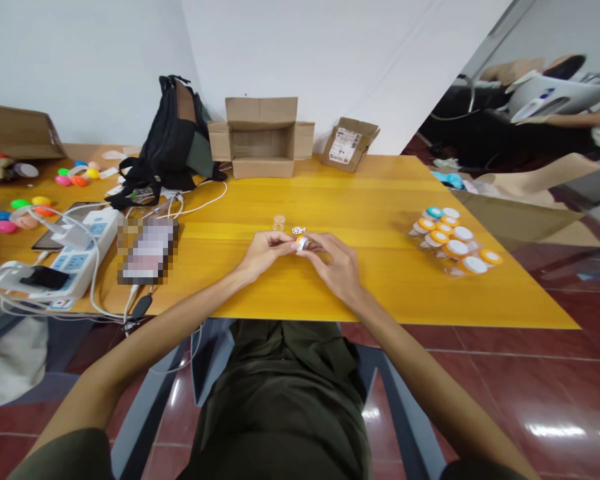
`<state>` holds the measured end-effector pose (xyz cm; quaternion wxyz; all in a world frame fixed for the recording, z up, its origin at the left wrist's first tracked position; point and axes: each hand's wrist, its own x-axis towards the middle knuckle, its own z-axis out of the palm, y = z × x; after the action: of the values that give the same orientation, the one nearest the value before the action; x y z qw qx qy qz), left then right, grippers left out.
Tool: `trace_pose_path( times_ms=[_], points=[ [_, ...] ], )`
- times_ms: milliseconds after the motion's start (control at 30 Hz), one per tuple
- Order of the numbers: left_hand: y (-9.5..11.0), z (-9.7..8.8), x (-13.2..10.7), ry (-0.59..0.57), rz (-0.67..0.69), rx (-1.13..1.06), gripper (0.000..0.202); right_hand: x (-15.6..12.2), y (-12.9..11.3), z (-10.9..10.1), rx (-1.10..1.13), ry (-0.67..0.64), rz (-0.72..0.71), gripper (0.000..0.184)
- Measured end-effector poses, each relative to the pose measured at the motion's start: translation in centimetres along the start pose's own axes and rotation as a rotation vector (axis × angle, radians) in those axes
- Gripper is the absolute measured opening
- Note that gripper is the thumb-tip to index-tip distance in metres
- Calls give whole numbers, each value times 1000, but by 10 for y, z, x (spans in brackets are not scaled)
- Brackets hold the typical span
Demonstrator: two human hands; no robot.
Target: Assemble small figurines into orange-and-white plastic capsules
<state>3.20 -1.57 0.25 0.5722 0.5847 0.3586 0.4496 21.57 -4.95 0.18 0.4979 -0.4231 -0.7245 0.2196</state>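
Note:
Above the middle of the table, my left hand (265, 253) and my right hand (339, 265) meet around a small orange-and-white cap (301, 244). Thumb and fingers of both hands pinch it from either side, and the fingers partly cover it. Just beyond the fingertips is a small white piece with dark spots (299, 230); whether it touches the fingers I cannot tell. A small clear plastic container (279, 222) stands on the table behind my left hand. Off to the right is a cluster of several clear containers with orange-and-white lids (454, 249), one lid being teal.
On the yellow table (380, 200) are an open cardboard box (263, 168), a brown package (347, 145) and a black backpack (177, 143). A phone (150, 252), power strip (83, 250), cables and colourful plastic pieces (40, 210) lie left. Another person sits at right.

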Motion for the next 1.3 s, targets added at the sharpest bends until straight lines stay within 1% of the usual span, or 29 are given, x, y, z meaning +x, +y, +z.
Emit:
trace_pose_path(
  times_ms=[100,200,300,433,500,600,667,733,833,1033,1167,1300],
  points=[
    [0,0,1,-5,6,-11,31,0,-2,0,-14,4,-14,22],
    [-1,-1,2,-15,5,-23,36,0,-2,0,-28,10,-66,19],
    [-2,-2,2,-26,-13,-53,34,1,0,0,-52,10,-108,23],
    [0,-3,2,-47,-63,-97,32,1,4,-3,-93,-30,-107,25],
    [2,-5,2,-75,-84,-103,35,1,6,-4,-103,-65,-113,26],
    [4,-10,1,-155,-102,-75,44,2,8,-7,-89,-131,-134,27],
    [4,-13,1,-211,-98,-31,42,3,8,-8,-78,-173,-132,26],
    [2,-15,1,-237,-90,17,39,4,9,-8,-74,-205,-122,25],
    [0,-16,1,-225,-79,63,41,6,9,-8,-73,-232,-119,24],
    [-2,-16,1,-218,-30,69,46,11,11,-9,-57,-278,-146,21],
    [-4,-17,2,-228,-21,81,50,12,12,-10,-37,-286,-136,19],
    [-4,-17,3,-213,-4,100,48,13,11,-9,-2,-264,-132,16]
  ],
)
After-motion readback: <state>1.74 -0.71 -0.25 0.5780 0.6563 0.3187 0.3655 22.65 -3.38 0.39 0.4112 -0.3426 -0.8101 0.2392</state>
